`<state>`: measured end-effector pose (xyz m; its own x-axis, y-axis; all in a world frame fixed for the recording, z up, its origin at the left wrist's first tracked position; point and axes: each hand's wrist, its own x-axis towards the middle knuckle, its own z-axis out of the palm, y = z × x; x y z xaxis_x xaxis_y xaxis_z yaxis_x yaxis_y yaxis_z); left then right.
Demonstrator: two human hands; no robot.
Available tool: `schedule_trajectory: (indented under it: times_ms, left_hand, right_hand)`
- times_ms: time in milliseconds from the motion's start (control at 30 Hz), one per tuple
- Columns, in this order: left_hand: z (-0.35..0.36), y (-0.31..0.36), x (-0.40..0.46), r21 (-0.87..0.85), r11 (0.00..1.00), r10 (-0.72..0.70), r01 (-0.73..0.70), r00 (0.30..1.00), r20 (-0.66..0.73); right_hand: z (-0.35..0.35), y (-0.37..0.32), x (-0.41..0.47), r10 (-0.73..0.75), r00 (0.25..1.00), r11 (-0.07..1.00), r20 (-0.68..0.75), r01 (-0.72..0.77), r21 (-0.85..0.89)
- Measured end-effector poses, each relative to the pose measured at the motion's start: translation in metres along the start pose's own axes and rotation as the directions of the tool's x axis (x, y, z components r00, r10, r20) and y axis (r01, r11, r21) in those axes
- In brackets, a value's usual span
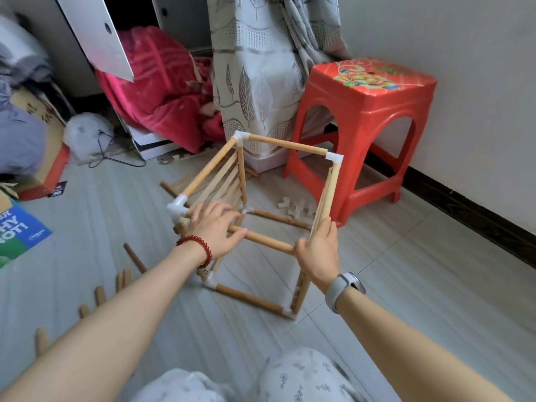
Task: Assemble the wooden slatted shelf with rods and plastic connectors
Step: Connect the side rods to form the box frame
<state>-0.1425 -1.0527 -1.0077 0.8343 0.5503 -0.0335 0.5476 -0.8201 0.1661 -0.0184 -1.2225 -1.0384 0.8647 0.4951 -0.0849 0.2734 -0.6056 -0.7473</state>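
Observation:
A box-shaped shelf frame (285, 145) of wooden rods joined by white plastic connectors stands on the tiled floor before my knees. Slatted wooden panels form its left and right sides. My left hand (213, 227), with a red bead bracelet, lies fingers spread over the near top rod (268, 240), next to the white corner connector (177, 210). My right hand (319, 253) grips the near right top corner, where that rod meets the right slatted panel (326, 195). The joint there is hidden under my palm.
Several loose wooden rods (135, 258) lie on the floor at the left. Spare white connectors (295, 208) sit beyond the frame, near a red plastic stool (367, 111). A curtain, a red blanket and cardboard boxes (46, 169) fill the back and left.

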Motion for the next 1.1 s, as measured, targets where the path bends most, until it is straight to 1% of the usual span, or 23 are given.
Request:
schedule_trajectory:
  times_ms: [33,67,100,133,200,267,300,367,467,533,600,667,767,867,967,1033,1100]
  left_hand:
    - [-0.004,-0.010,0.001,0.032,0.997,-0.064,0.066,0.996,-0.069]
    - [-0.006,-0.020,0.004,0.052,0.990,-0.126,0.133,0.986,-0.110]
    - [-0.009,-0.030,0.007,0.048,0.981,-0.182,0.189,0.975,-0.124]
    - [-0.011,-0.039,0.012,0.025,0.971,-0.235,0.239,0.965,-0.115]
    - [-0.017,-0.050,0.024,-0.053,0.937,-0.350,0.347,0.932,-0.089]
    - [-0.023,-0.056,0.035,-0.135,0.871,-0.483,0.472,0.873,-0.064]
    - [-0.023,-0.058,0.041,-0.137,0.843,-0.531,0.520,0.845,-0.062]
    - [-0.020,-0.061,0.047,-0.111,0.817,-0.576,0.566,0.812,-0.096]
    - [-0.007,-0.069,0.054,-0.110,0.821,-0.571,0.561,0.801,-0.178]
    - [-0.002,-0.073,0.056,-0.086,0.831,-0.556,0.550,0.812,-0.178]
    - [-0.001,-0.073,0.057,-0.077,0.839,-0.544,0.539,0.824,-0.162]
    - [-0.003,-0.068,0.060,-0.059,0.849,-0.528,0.525,0.837,-0.140]
    - [-0.007,-0.055,0.055,-0.028,0.852,-0.524,0.523,0.849,-0.066]
    - [-0.011,-0.044,0.034,0.007,0.856,-0.517,0.517,0.856,0.028]
    - [-0.017,-0.038,0.010,0.108,0.862,-0.505,0.495,0.855,0.120]
    - [-0.023,-0.035,0.007,0.122,0.859,-0.510,0.497,0.850,0.133]
    - [-0.029,-0.027,0.020,0.133,0.885,-0.459,0.446,0.883,0.093]
  right_hand:
    - [0.000,-0.006,0.004,-0.081,0.996,0.983,-0.037,0.073,-0.170]
    - [-0.001,-0.012,0.011,-0.200,0.979,0.931,-0.036,0.179,-0.318]
    - [0.000,-0.018,0.017,-0.308,0.951,0.862,0.013,0.285,-0.419]
    - [0.002,-0.024,0.023,-0.371,0.923,0.792,0.099,0.370,-0.485]
    - [0.011,-0.034,0.027,-0.363,0.883,0.714,0.298,0.469,-0.519]
    - [0.014,-0.039,0.025,-0.274,0.850,0.709,0.450,0.495,-0.502]
    - [0.014,-0.040,0.025,-0.234,0.847,0.713,0.477,0.483,-0.508]
    - [0.014,-0.040,0.027,-0.221,0.851,0.693,0.476,0.481,-0.538]
    - [0.017,-0.038,0.036,-0.229,0.839,0.688,0.494,0.498,-0.528]
    - [0.021,-0.038,0.037,-0.204,0.840,0.720,0.502,0.477,-0.505]
    - [0.022,-0.038,0.036,-0.219,0.846,0.738,0.486,0.469,-0.484]
    - [0.017,-0.038,0.035,-0.283,0.864,0.744,0.416,0.471,-0.473]
    - [0.008,-0.031,0.037,-0.366,0.872,0.740,0.325,0.484,-0.466]
    - [-0.001,-0.019,0.041,-0.340,0.904,0.738,0.259,0.427,-0.522]
    - [-0.013,-0.007,0.051,-0.355,0.920,0.705,0.166,0.380,-0.599]
    - [-0.020,-0.005,0.063,-0.392,0.914,0.683,0.106,0.366,-0.632]
    - [-0.029,-0.008,0.079,-0.402,0.913,0.682,0.072,0.351,-0.641]
